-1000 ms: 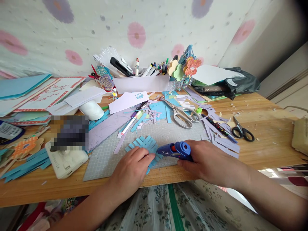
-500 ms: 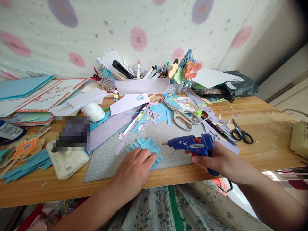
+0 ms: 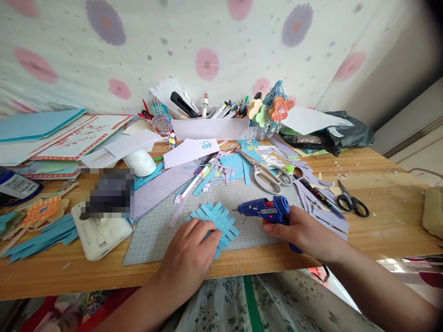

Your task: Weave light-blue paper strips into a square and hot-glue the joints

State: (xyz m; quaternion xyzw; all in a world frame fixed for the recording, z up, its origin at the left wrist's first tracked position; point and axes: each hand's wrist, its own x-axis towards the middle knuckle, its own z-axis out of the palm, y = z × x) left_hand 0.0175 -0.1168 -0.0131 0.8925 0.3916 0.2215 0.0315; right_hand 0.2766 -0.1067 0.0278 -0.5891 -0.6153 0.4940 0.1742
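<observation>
A woven piece of blue paper strips lies on the grey cutting mat. My left hand is closed over its near left edge, fingers bent and pressed together; the fingertips are partly hidden. In my right hand is a blue hot glue gun, with a red light showing on its side. Its nozzle points left, just off the weave's upper right side. A thin strand hangs beneath the nozzle.
Large scissors lie among blue and purple paper scraps behind the mat. Small black-handled scissors are at the right. A white device and blue strips lie left. Pens fill a paper-fronted holder at the back.
The glue gun has shifted left and slightly back, closer to the weave. My left hand has drawn toward the near left edge, exposing more woven strips. The view has tilted slightly.
</observation>
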